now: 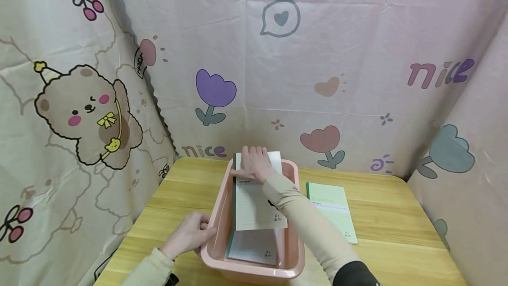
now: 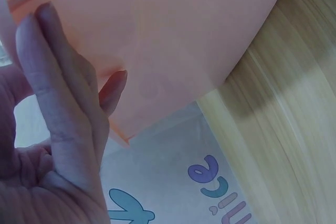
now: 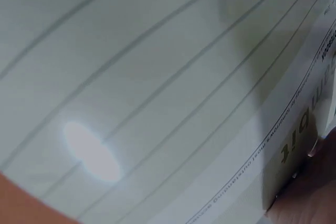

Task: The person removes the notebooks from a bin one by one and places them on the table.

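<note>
Notebook (image 1: 258,211) first: found above the pink tub (image 1: 254,272), with the far end across the far rim and the near end over a second notebook (image 1: 252,247) lying low in the tub. Could not tell whether touching that lower one or apart from it.

Saw the right hand (image 1: 255,164) laid across the upper part of the cover, with the thumb at the dark spine and the fingertips at the far edge; took this for a hold on that one notebook, with thumb and fingers moderately spread. Saw the left hand (image 1: 188,235) closed round the tub's left rim towards the near corner, with the thumb on top and the fingers curled beneath, leaving little gap.

Noted a third notebook (image 1: 337,211) on the wooden table (image 1: 397,224) to the right of the tub, partly behind the right sleeve (image 1: 311,224).

Judged the step to be moving a notebook at the tub, probably stacking; could not settle whether going in or coming out. Reckoned on a next move, if stacking, of steadying the rim, bringing the far end inside it, lining up the spine with the one below, and only then loosening the right hand.
</note>
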The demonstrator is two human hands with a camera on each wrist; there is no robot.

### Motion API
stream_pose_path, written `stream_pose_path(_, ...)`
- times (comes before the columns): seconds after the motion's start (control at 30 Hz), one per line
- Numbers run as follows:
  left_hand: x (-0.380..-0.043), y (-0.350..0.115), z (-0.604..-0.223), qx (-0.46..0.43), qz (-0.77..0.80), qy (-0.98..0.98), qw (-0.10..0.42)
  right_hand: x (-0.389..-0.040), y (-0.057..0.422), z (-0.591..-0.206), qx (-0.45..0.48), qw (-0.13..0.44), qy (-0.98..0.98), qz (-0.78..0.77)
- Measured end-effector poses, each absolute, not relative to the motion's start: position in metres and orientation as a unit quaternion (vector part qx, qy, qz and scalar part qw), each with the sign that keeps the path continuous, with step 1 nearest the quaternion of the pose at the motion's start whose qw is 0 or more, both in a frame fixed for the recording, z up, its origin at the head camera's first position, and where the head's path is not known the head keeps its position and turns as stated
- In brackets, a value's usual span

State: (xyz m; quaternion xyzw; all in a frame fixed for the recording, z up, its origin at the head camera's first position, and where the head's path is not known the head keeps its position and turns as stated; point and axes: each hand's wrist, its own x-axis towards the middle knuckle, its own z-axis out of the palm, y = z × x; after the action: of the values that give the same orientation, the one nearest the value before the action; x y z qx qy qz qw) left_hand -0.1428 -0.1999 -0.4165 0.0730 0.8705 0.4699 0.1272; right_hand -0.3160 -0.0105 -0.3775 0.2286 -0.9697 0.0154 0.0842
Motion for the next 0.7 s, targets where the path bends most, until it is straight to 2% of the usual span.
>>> stream_pose_path(0.4,-0.143,-0.2,-0.415,0.066,0.47,0.87,0.133,-0.324,0.02,-0.312,0.206,0.065,-0.976,0.042)
stream_pose_path(0.7,-0.144,-0.2,-0.415,0.067,0.465,0.872,0.136,-0.323,0.075,-0.284,0.197,0.075,-0.976,0.057)
